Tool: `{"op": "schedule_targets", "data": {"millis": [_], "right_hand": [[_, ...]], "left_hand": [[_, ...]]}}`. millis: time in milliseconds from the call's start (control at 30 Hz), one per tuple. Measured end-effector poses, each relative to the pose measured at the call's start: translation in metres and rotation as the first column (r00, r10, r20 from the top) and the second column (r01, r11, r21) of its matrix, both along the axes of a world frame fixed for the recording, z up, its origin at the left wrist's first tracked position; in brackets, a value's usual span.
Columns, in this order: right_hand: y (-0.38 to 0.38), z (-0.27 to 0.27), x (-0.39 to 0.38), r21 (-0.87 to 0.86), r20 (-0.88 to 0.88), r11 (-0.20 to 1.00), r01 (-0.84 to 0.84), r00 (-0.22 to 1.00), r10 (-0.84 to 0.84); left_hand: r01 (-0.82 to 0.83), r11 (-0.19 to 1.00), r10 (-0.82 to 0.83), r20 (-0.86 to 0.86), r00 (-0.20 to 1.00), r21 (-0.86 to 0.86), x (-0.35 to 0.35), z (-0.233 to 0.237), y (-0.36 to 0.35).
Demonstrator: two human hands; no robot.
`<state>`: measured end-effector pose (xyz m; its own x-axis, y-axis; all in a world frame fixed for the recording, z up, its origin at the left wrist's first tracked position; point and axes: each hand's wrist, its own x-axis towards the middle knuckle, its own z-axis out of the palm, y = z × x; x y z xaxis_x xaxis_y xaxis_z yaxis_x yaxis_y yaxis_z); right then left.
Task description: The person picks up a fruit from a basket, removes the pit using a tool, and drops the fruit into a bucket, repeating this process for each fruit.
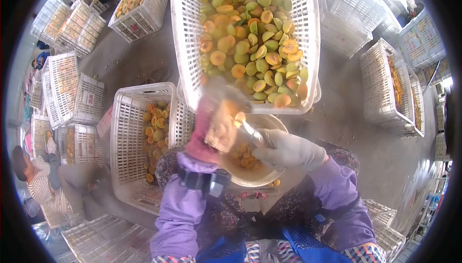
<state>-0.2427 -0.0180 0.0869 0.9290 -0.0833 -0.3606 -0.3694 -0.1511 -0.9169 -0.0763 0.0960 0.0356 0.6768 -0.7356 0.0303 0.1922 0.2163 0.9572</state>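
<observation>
My right hand, in a grey glove, is closed around a metal-ended hand tool. The tool's tip meets an orange apricot piece at my left hand. My left hand, in a worn pink glove, is smeared by motion, its fingers curled about the apricot. Under both hands stands a pale bucket with orange-brown apricot pits inside. In front, a large white crate holds green and orange apricots, many of them split open.
At the left, a white crate contains orange apricot halves. Fruit crates stand along the far left, and stacked crates at the far right. A crate pair sits at right. Another person works at lower left.
</observation>
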Motion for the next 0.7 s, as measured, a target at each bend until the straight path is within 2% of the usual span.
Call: {"op": "schedule_targets", "data": {"millis": [33,67,100,167,200,267,300,333,367,400,433,467,533,567,633,667,700], "right_hand": [[0.001,-0.020,-0.011,-0.273,0.144,0.962,0.002,0.989,0.039],[0.001,-0.035,-0.019,-0.518,0.271,0.854,0.051,0.956,0.108],[0.001,-0.042,-0.022,-0.629,0.222,0.775,0.065,0.970,0.099],[0.000,-0.049,-0.031,-0.815,0.116,0.576,0.060,0.991,0.060],[0.000,-0.044,-0.033,-0.849,0.021,0.528,-0.021,0.997,0.074],[0.005,-0.048,-0.044,-0.905,-0.008,0.420,-0.070,0.989,0.149],[0.006,-0.049,-0.049,-0.929,-0.024,0.360,-0.088,0.983,0.180],[0.004,-0.047,-0.054,-0.945,0.015,0.324,-0.052,0.979,0.203],[0.002,-0.044,-0.059,-0.958,0.052,0.288,-0.018,0.971,0.233],[0.001,-0.040,-0.063,-0.967,0.088,0.255,0.018,0.960,0.265],[-0.002,-0.039,-0.066,-0.960,0.112,0.276,0.045,0.966,0.233],[-0.008,-0.036,-0.068,-0.953,0.135,0.295,0.072,0.971,0.199],[-0.017,-0.025,-0.071,-0.933,0.222,0.312,0.179,0.969,0.108],[-0.022,-0.020,-0.073,-0.899,0.248,0.367,0.239,0.968,-0.022],[-0.030,-0.013,-0.073,-0.814,0.270,0.450,0.368,0.925,-0.267],[-0.034,-0.011,-0.076,-0.738,0.415,0.434,0.517,0.855,-0.312],[-0.038,-0.010,-0.078,-0.715,0.444,0.421,0.558,0.828,-0.344]], "left_hand": [[-0.048,0.996,0.035,-0.163,0.986,-0.077,0.011,0.003,0.004],[-0.087,0.989,0.058,-0.219,0.974,-0.124,0.021,0.013,0.012],[-0.127,0.981,0.091,-0.225,0.970,-0.148,0.032,0.027,0.020],[-0.220,0.971,0.214,-0.070,0.974,-0.095,0.042,0.054,0.045],[-0.275,0.960,0.276,0.022,0.961,-0.050,0.051,0.060,0.062],[-0.376,0.913,0.332,0.249,0.910,0.156,0.077,0.051,0.102],[-0.414,0.854,0.288,0.376,0.881,0.316,0.096,0.038,0.125],[-0.440,0.764,0.201,0.475,0.857,0.472,0.113,0.022,0.145],[-0.420,0.629,-0.062,0.581,0.812,0.654,0.134,0.000,0.171],[-0.452,0.540,-0.520,0.704,0.484,0.710,0.133,0.008,0.168],[-0.525,0.456,-0.836,0.548,0.023,0.718,0.131,0.016,0.166],[-0.494,0.252,-0.497,0.549,0.671,0.832,0.114,0.010,0.161],[-0.609,0.402,-0.557,0.710,0.430,0.684,0.091,0.032,0.121],[-0.639,0.480,-0.566,0.769,0.299,0.601,0.082,0.039,0.103],[-0.346,0.692,-0.539,0.772,0.336,0.633,0.058,0.055,0.044],[-0.245,0.758,-0.538,0.792,0.288,0.604,0.038,0.059,0.016],[-0.135,0.810,-0.533,0.812,0.238,0.571,0.018,0.061,-0.012]]}}
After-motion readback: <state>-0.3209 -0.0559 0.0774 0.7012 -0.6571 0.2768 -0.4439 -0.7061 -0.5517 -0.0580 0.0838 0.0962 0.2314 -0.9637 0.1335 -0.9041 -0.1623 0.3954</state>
